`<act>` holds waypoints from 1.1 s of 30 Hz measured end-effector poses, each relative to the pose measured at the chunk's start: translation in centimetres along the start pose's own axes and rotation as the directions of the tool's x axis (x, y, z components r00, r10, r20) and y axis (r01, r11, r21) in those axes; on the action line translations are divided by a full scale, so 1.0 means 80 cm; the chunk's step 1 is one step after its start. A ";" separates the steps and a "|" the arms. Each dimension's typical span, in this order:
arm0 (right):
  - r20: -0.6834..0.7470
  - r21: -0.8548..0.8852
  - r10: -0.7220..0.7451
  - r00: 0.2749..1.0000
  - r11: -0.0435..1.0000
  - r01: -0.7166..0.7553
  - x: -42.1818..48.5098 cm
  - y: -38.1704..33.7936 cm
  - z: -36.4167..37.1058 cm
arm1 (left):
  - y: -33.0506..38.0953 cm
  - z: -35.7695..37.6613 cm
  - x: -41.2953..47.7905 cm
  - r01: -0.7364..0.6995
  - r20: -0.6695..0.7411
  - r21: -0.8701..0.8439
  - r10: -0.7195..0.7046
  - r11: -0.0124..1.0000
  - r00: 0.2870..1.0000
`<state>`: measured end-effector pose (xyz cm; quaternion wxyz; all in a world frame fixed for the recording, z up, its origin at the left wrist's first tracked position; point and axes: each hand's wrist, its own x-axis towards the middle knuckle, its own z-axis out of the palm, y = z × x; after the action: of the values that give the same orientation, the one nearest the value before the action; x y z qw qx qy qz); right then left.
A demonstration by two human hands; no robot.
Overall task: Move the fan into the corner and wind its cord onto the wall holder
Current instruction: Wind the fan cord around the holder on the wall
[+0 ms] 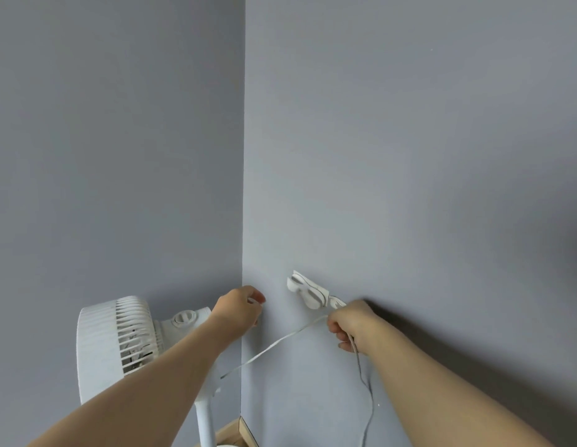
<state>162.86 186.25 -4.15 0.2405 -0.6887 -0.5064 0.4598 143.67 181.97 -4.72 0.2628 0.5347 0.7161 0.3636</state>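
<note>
A: What takes up most of the frame?
B: Two grey walls (409, 156), which meet in a corner running down the middle. In the lower left the white fan (116, 343) stands upright on its pole (206, 424), close to that corner, with its grille facing left.
A: And the hands?
B: Both arms come in from the bottom edge. The left hand (240, 309) is up at the corner line, just right of the fan's head. Its fingers are curled, but I cannot tell whether they pinch anything. The right hand (351, 327) is right of centre, low in the frame, fingers closed round the cord (280, 341).
A: How does the cord run?
B: It rises diagonally from the fan's neck to the right fist. Another length hangs from the fist down to the bottom edge.
A: And the holder?
B: The white wall holder (308, 290) is fixed to the right-hand wall, just above and left of the right hand. Cord seems to lie across it and loop toward that hand.
</note>
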 end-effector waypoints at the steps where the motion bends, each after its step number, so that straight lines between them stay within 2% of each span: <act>1: -0.044 0.019 -0.024 0.999 0.999 0.025 0.003 -0.002 0.000 | 0.001 0.001 0.002 -0.002 0.002 -0.013 0.002 1.000 1.000; 5: -0.205 0.011 -0.167 0.964 0.985 0.173 0.016 -0.012 0.000 | 0.000 0.009 0.013 0.004 0.018 -0.049 -0.003 0.999 1.000; 9: -0.110 0.197 -0.151 0.982 0.965 0.171 0.020 -0.022 0.007 | -0.003 0.023 0.028 0.039 0.046 -0.069 -0.036 0.997 0.998; 10: -0.102 0.185 -0.158 0.982 0.967 0.175 0.019 -0.023 0.008 | -0.003 0.028 0.030 0.045 0.059 -0.072 -0.041 0.996 0.997; 11: -0.123 0.113 -0.181 0.976 0.974 0.195 0.019 -0.024 0.008 | -0.001 0.033 0.032 0.047 0.077 -0.076 -0.041 0.996 0.996; 13: -0.206 -0.231 -0.293 0.934 0.942 0.245 0.017 -0.027 0.006 | 0.005 0.044 0.037 0.041 0.111 -0.084 -0.031 0.996 0.993; 15: -0.226 -0.586 -0.403 0.887 0.784 0.207 0.010 -0.030 0.004 | 0.013 0.053 0.043 0.022 0.140 -0.085 -0.010 0.996 0.990; 17: -0.186 -0.736 -0.440 0.879 0.655 0.172 0.011 -0.031 0.003 | 0.020 0.058 0.048 0.006 0.160 -0.087 0.008 0.996 0.987; 20: -0.153 -0.813 -0.461 0.874 0.562 0.154 0.012 -0.032 0.003 | 0.024 0.065 0.055 -0.005 0.173 -0.117 0.025 0.993 0.985; 27: -0.180 -0.789 -0.524 0.832 0.582 0.196 0.014 -0.036 0.010 | 0.012 0.063 0.055 0.005 0.151 -0.161 0.020 0.987 0.988; 33: -0.106 -0.788 -0.495 0.862 0.570 0.231 0.012 -0.050 0.008 | -0.002 0.053 0.055 0.036 0.117 -0.157 -0.018 0.987 0.993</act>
<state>160.42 188.57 -1.65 0.1011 -0.6678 -0.7368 0.0309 145.55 187.14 -7.33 0.3505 0.5223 0.6756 0.3846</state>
